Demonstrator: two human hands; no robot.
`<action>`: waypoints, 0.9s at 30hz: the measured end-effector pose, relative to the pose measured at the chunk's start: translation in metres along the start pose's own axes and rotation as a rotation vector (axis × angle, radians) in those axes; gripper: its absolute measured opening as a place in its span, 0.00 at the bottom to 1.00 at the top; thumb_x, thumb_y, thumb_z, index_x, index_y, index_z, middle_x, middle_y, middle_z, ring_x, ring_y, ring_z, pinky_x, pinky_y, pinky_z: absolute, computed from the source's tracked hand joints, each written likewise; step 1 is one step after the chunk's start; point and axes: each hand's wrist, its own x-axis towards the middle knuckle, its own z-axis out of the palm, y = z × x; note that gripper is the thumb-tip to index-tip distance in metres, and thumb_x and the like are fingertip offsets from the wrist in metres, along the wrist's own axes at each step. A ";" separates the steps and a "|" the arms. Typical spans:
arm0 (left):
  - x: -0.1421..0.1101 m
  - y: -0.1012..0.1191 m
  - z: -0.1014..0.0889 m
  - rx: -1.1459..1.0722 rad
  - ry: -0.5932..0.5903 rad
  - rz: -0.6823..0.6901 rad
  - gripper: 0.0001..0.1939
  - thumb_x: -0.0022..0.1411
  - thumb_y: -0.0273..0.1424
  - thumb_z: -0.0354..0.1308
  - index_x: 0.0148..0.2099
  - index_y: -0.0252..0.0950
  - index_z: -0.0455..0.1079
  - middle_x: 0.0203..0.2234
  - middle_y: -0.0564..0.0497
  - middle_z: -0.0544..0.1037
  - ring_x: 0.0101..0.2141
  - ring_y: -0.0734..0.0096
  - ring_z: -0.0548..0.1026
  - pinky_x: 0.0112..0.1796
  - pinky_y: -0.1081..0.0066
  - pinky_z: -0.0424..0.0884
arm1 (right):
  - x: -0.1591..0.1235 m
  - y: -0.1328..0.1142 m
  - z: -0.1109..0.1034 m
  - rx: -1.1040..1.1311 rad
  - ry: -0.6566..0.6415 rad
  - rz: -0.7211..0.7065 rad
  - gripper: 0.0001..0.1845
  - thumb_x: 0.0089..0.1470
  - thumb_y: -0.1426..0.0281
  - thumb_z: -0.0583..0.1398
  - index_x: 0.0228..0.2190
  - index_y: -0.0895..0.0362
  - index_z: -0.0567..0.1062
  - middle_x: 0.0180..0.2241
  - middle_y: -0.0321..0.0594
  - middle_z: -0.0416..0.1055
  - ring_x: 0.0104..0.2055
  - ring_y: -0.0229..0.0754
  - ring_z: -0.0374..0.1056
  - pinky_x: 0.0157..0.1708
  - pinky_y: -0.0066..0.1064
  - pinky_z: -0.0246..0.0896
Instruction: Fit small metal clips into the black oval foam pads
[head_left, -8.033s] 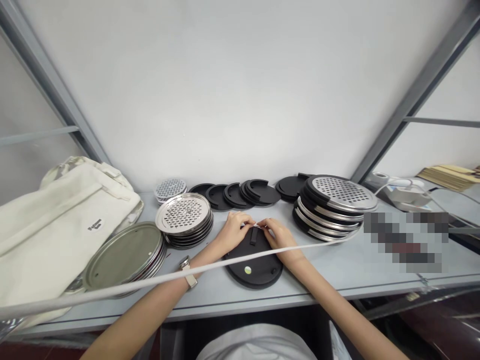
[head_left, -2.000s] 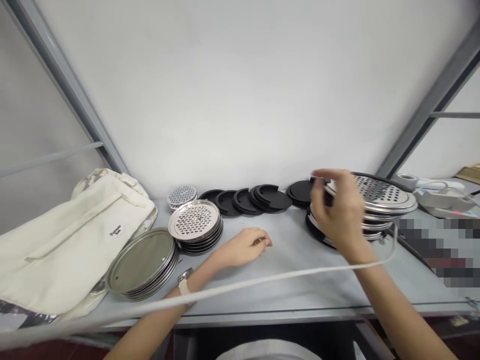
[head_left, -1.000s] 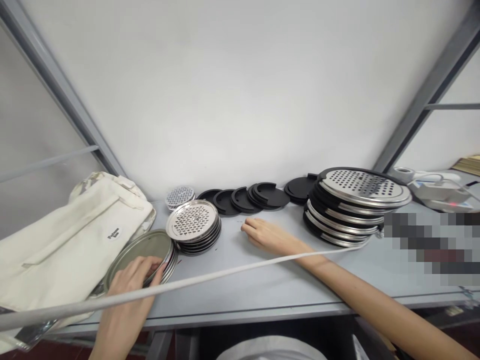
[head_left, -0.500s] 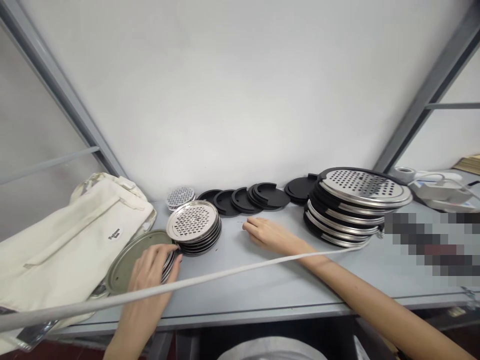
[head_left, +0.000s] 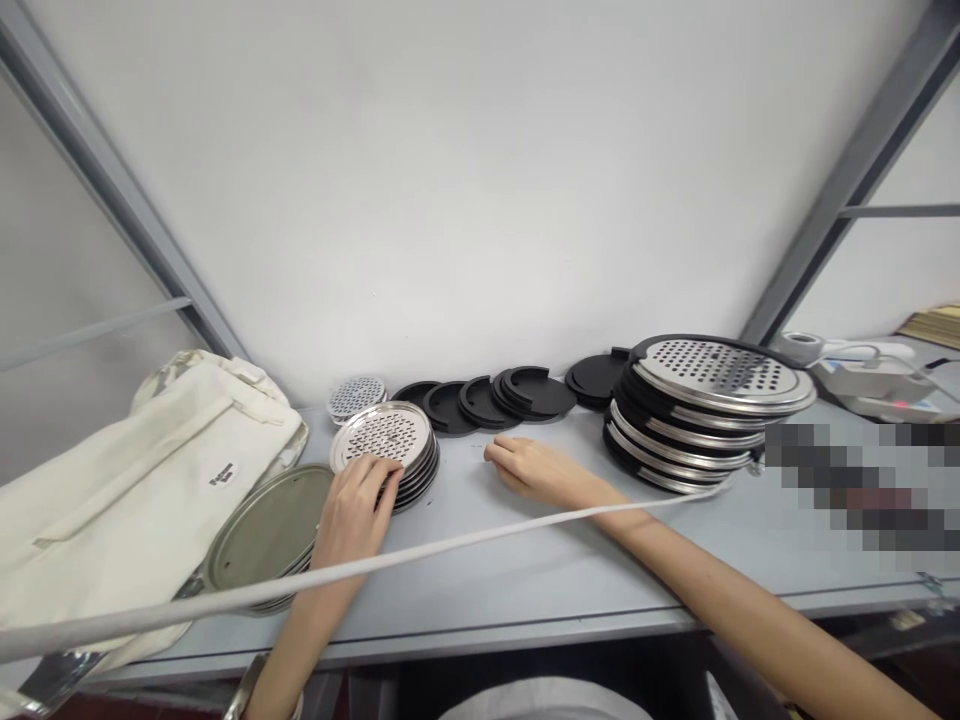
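My left hand [head_left: 354, 508] is at the near rim of a stack of round metal grater plates with slotted holes. Its curled fingers lie over the edge of the top grater plate [head_left: 384, 437], with the thumb at the stack's side. Part of that rim is hidden by the fingers. Just left of this hand lies an olive-green round plate [head_left: 270, 525] on other thin discs. My right hand [head_left: 536, 470] rests on the grey tabletop [head_left: 465, 560], its fingers curled in and closed, with nothing visible in them. Black notched discs [head_left: 450, 408] lie behind it.
A tall stack of larger perforated plates with black rings [head_left: 720, 365] stands right. Small white perforated discs [head_left: 356, 398] sit behind the grater plates. A cream cloth bag [head_left: 150, 470] covers the left side. A white cord [head_left: 450, 545] crosses in front of both arms.
My left hand has moved right and slightly up, from the olive-green plate's edge to the near rim of the grater plate stack. My right hand stays in place.
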 end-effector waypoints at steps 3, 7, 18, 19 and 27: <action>0.000 -0.003 -0.003 0.044 0.016 0.030 0.11 0.68 0.31 0.44 0.41 0.36 0.67 0.37 0.48 0.72 0.40 0.62 0.70 0.43 0.63 0.64 | -0.001 0.000 0.000 0.028 0.010 0.002 0.08 0.62 0.75 0.48 0.37 0.58 0.66 0.34 0.42 0.67 0.32 0.39 0.63 0.33 0.29 0.53; 0.002 -0.005 -0.005 0.203 0.083 0.088 0.12 0.69 0.30 0.44 0.44 0.36 0.69 0.37 0.47 0.74 0.39 0.61 0.71 0.42 0.62 0.64 | -0.001 0.000 0.000 0.052 0.015 0.000 0.08 0.62 0.75 0.48 0.37 0.58 0.66 0.35 0.42 0.67 0.33 0.39 0.64 0.33 0.30 0.53; 0.004 -0.002 -0.009 0.280 0.098 0.146 0.11 0.68 0.28 0.45 0.45 0.33 0.69 0.38 0.46 0.74 0.39 0.61 0.71 0.43 0.63 0.63 | -0.002 0.001 0.001 0.111 -0.017 0.018 0.08 0.62 0.74 0.48 0.38 0.58 0.66 0.37 0.42 0.68 0.34 0.39 0.65 0.34 0.29 0.53; 0.004 -0.002 -0.010 0.279 0.093 0.142 0.11 0.68 0.28 0.45 0.45 0.33 0.69 0.38 0.45 0.74 0.40 0.61 0.71 0.43 0.62 0.63 | -0.001 0.001 0.002 0.117 -0.022 0.021 0.08 0.62 0.74 0.48 0.38 0.58 0.66 0.37 0.42 0.68 0.34 0.39 0.65 0.34 0.29 0.53; 0.000 -0.001 -0.018 0.289 0.092 0.087 0.12 0.67 0.29 0.45 0.47 0.35 0.68 0.40 0.45 0.74 0.39 0.60 0.71 0.43 0.63 0.63 | -0.003 0.001 0.001 0.161 -0.030 0.026 0.08 0.62 0.75 0.48 0.38 0.58 0.66 0.37 0.43 0.69 0.35 0.39 0.66 0.34 0.29 0.54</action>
